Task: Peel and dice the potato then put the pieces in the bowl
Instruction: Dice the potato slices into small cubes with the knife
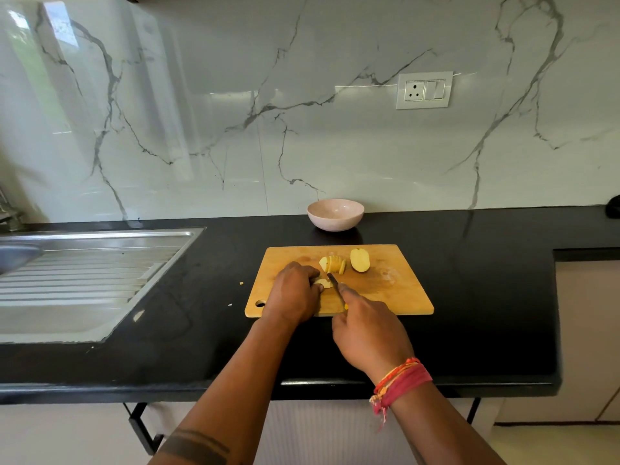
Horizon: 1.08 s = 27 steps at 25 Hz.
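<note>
Mid-dicing, roughly halfway by the look of it: on the near half of the cutting board [396,290], right hand [370,333] clenched round a knife [333,280] with blade tip down on a small potato piece [322,282], left hand [295,292] curled over that piece, pinning it. Further back on the board, a fanned stack of potato slices [333,264] and beside it an uncut peeled potato half [359,260], both still to dice. Beyond the board's far edge, pink bowl [335,214], apparently empty, nothing transferred yet.
</note>
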{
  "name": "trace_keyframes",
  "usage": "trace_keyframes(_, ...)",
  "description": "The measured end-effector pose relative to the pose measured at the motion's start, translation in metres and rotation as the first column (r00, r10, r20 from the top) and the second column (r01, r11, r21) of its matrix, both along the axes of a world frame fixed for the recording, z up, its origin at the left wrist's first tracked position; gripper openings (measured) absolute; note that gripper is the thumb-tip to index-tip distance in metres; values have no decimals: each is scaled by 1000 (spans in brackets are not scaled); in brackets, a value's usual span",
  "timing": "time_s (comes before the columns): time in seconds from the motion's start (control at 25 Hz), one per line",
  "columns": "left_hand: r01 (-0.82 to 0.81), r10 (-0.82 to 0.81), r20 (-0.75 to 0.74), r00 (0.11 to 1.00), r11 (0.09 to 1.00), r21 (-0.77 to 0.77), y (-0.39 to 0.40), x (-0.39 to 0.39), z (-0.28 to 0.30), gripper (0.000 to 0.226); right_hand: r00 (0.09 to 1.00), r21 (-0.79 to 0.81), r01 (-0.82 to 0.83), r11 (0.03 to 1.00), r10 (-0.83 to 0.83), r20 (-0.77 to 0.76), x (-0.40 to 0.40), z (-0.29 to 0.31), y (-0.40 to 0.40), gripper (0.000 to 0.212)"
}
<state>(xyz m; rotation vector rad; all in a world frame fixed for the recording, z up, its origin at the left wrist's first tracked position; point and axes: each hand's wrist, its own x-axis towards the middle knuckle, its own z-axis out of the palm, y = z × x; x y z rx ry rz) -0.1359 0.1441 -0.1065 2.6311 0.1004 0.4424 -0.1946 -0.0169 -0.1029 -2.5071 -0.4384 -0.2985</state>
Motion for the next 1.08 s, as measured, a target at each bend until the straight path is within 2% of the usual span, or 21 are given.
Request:
trace_keyframes(0.36,-14,14,4,1000,1000,-19,2,6,-2,24,1000,-54,-9,998,9,-7,18,2,22,50)
trace_keyframes(0.6,-27,28,25,999,999,-18,0,7,-2,21,999,-98,7,995,-11,-40,26,8,29,25)
trace_keyframes(0.72,-44,46,37,998,998,-42,-2,7,-4,19,999,-125,-26,992,23,-25,21,5,24,28)
trace_keyframes(0.84,-57,59,37,998,997,-51,-3,6,-4,20,999,-159,-28,987,31,14,8,-1,10,46)
trace_keyframes(1.08,-56,57,21,998,997,-60,-1,0,-2,32,1000,-71,-25,997,25,-1,0,5,-1,55)
